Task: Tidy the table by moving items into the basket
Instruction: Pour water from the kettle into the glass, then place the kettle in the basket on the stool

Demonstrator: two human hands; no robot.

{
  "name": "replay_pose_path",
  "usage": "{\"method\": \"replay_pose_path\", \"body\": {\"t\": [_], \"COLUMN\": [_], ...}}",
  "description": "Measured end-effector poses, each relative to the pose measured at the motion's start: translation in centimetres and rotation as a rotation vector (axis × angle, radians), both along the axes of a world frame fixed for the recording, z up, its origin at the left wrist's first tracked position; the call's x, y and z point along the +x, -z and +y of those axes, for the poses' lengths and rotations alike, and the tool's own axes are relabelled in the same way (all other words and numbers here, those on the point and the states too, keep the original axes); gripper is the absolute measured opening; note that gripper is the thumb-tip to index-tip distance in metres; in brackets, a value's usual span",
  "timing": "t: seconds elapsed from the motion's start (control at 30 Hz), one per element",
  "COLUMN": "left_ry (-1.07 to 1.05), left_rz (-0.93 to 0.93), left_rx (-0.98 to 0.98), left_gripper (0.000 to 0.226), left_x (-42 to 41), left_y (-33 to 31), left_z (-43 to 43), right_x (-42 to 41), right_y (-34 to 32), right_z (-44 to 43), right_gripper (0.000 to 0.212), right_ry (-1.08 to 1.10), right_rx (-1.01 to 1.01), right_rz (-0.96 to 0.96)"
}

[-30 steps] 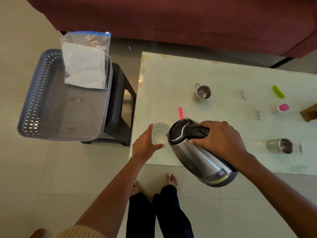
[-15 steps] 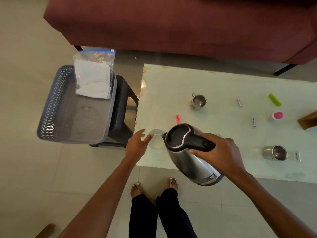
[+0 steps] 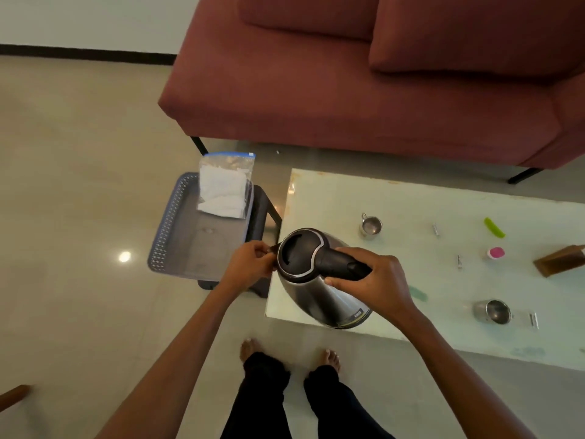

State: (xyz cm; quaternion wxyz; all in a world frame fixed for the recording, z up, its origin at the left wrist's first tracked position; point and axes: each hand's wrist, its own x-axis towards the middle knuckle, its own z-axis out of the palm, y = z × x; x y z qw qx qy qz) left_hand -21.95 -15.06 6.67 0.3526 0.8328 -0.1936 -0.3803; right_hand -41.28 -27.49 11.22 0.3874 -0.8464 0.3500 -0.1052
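clasping kettle handle with right grip, left grip curled at spout, hold unclear

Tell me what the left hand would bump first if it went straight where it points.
The kettle. The left hand points right at it, and its fingers look pinched on the spout, so nothing lies between.

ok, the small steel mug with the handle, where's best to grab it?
Probably take the steel mug across its rim, from above: it stands upright, mouth open, with nothing close beside it. Its loop handle is small and points to the far side, away from the person.
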Motion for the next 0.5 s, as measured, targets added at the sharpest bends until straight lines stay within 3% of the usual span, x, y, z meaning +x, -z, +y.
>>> {"method": "replay_pose_path", "body": {"t": [0.2, 0.33, 0.5], "left_ry": [-0.135, -0.213, -0.196], "left_rz": [-0.113, -0.188, -0.218], "left_rx": [0.016, 0.042, 0.109], "left_gripper": [0.021, 0.007, 0.002], "left_x": [7.4, 13.2, 21.4], "left_y": [-2.6, -2.8, -1.9], "left_z": [4.7, 7.9, 10.8], "right_x": [8.0, 14.8, 23.5], "right_y": [-0.9, -0.2, 1.4], "right_z": [2.3, 4.6, 6.8], "right_gripper": [0.051, 0.049, 0.050], "right_ry": [-0.139, -0.206, -0.319], "right_rx": [0.168, 0.208, 0.099], "right_rz": [-0.015, 0.086, 0.350]}}
